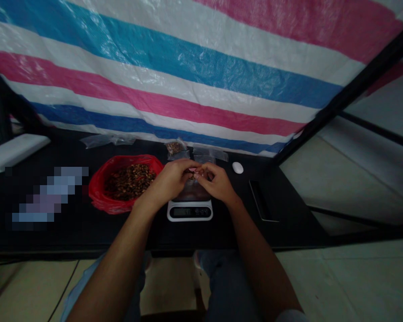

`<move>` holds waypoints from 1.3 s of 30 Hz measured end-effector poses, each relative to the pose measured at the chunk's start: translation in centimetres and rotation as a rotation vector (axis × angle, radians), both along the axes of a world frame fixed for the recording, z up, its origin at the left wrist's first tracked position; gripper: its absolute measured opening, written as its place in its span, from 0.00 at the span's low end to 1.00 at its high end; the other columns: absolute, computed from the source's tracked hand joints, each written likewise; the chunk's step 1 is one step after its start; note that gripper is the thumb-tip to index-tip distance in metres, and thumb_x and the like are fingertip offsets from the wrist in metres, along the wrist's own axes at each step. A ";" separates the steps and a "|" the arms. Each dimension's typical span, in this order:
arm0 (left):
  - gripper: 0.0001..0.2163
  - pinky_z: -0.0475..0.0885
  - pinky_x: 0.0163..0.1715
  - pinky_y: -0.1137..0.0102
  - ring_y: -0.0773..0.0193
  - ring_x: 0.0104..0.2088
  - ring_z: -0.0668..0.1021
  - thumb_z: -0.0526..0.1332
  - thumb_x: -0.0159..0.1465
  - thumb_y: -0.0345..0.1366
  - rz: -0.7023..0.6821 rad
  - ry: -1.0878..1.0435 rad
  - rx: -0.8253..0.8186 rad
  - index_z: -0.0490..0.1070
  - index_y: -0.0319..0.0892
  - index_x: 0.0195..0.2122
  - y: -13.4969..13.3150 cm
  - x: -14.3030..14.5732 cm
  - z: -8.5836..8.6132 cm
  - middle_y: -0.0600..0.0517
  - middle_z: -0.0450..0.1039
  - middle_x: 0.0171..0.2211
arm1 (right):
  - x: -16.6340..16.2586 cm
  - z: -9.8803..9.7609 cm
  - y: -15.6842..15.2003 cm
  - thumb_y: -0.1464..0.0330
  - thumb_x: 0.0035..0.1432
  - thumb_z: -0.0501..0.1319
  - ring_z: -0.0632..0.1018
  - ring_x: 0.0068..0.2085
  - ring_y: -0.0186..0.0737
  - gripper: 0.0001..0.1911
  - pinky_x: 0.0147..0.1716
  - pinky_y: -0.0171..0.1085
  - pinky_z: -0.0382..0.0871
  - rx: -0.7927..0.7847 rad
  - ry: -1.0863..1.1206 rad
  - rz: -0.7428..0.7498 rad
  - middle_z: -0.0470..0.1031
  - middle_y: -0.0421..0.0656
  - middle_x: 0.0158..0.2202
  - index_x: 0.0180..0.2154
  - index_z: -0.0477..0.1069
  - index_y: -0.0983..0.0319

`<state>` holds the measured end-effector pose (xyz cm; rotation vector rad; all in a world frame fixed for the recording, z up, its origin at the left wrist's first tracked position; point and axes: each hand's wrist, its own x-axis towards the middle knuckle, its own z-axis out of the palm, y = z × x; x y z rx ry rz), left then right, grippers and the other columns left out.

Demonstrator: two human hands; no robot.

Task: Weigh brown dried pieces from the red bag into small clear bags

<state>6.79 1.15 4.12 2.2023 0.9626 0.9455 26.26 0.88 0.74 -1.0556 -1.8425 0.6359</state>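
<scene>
Over a white digital kitchen scale [190,212], my two hands meet with fingers closed. Thumb and fingers of my left hand [175,175] pinch the left side of a small clear plastic bag [192,182]. On its other side, my right hand [218,181] pinches the same bag. Something pinkish shows at the bag's top between my fingertips, and brown bits are partly visible below; my fingers hide the rest. Left of my left hand sits a red plastic bag [99,190], spread wide and full of brown seed-like pieces [130,181].
Behind my hands lie a filled small bag [173,147] and flat clear bags [208,154]. More clear bags [109,140] lie at the back left. A white oval object [237,167] and a dark phone-like slab [262,200] are on the right. Striped sheeting [174,94] hangs behind the black table [121,230].
</scene>
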 end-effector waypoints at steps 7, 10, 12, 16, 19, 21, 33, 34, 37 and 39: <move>0.24 0.70 0.64 0.58 0.56 0.60 0.77 0.55 0.64 0.22 0.003 -0.056 0.073 0.74 0.38 0.60 0.0 0.5 -0.5 0.43 0.77 0.59 | 0.0 0.0 0.2 0.63 0.61 0.66 0.73 0.30 0.37 0.07 0.32 0.37 0.66 0.020 0.012 0.020 0.76 0.40 0.31 0.34 0.77 0.59; 0.25 0.68 0.66 0.58 0.56 0.62 0.75 0.54 0.65 0.23 -0.037 -0.089 0.079 0.70 0.37 0.63 -0.2 0.7 -0.5 0.40 0.74 0.62 | 0.0 0.4 0.0 0.62 0.64 0.63 0.73 0.30 0.37 0.09 0.32 0.38 0.66 0.034 -0.014 -0.009 0.74 0.40 0.30 0.34 0.78 0.59; 0.26 0.68 0.66 0.57 0.56 0.63 0.74 0.53 0.66 0.23 -0.052 -0.101 0.069 0.68 0.38 0.65 -0.3 0.7 -0.6 0.40 0.72 0.63 | 0.1 0.6 -0.2 0.63 0.65 0.61 0.73 0.31 0.38 0.11 0.33 0.38 0.66 0.043 -0.016 -0.022 0.75 0.41 0.30 0.33 0.78 0.59; 0.30 0.67 0.67 0.58 0.56 0.65 0.72 0.53 0.62 0.21 -0.067 -0.136 0.078 0.65 0.39 0.67 -0.3 0.3 -1.1 0.40 0.69 0.65 | 0.4 0.4 0.2 0.63 0.65 0.60 0.76 0.34 0.39 0.11 0.35 0.38 0.67 0.031 0.027 -0.096 0.78 0.42 0.33 0.35 0.79 0.60; 0.31 0.66 0.68 0.58 0.56 0.66 0.72 0.53 0.61 0.20 -0.067 -0.173 0.125 0.64 0.39 0.67 0.1 0.1 -1.6 0.40 0.69 0.65 | 1.0 -0.1 1.3 0.64 0.64 0.61 0.77 0.34 0.40 0.11 0.35 0.37 0.68 0.016 0.033 -0.174 0.80 0.43 0.34 0.38 0.79 0.62; 0.30 0.65 0.68 0.57 0.56 0.65 0.72 0.52 0.62 0.20 -0.060 -0.172 0.147 0.66 0.39 0.66 0.4 0.1 -1.9 0.40 0.70 0.64 | 1.4 -0.2 2.3 0.66 0.64 0.61 0.78 0.35 0.40 0.10 0.36 0.38 0.69 0.017 0.005 -0.205 0.81 0.44 0.36 0.40 0.79 0.63; 0.14 0.76 0.45 0.65 0.58 0.42 0.82 0.58 0.67 0.32 0.159 -0.078 -0.076 0.76 0.39 0.52 0.3 -2.1 -0.6 0.48 0.82 0.40 | 0.4 2.0 9.6 0.77 0.60 0.64 0.83 0.49 0.44 0.15 0.48 0.38 0.72 -0.043 -0.751 0.084 0.85 0.45 0.47 0.46 0.83 0.59; 0.13 0.76 0.44 0.66 0.59 0.40 0.82 0.59 0.67 0.33 0.157 -0.080 -0.094 0.76 0.39 0.51 0.2 -2.0 -0.5 0.49 0.82 0.39 | 0.5 2.0 9.8 0.78 0.59 0.64 0.83 0.49 0.45 0.15 0.48 0.37 0.72 -0.068 -0.785 0.084 0.85 0.45 0.47 0.45 0.83 0.59; 0.13 0.75 0.41 0.68 0.61 0.38 0.82 0.60 0.67 0.35 0.133 -0.081 -0.124 0.76 0.41 0.52 0.2 -1.7 -0.7 0.50 0.82 0.39 | 0.7 2.0 10.1 0.78 0.59 0.64 0.84 0.49 0.45 0.15 0.47 0.36 0.72 -0.115 -0.843 0.086 0.86 0.45 0.47 0.43 0.84 0.59; 0.13 0.74 0.41 0.68 0.61 0.38 0.82 0.60 0.68 0.36 0.122 -0.083 -0.125 0.76 0.41 0.52 0.2 -1.5 -0.8 0.51 0.82 0.39 | 0.6 2.0 10.1 0.78 0.59 0.63 0.84 0.49 0.46 0.14 0.46 0.37 0.71 -0.119 -0.855 0.108 0.86 0.45 0.47 0.43 0.84 0.60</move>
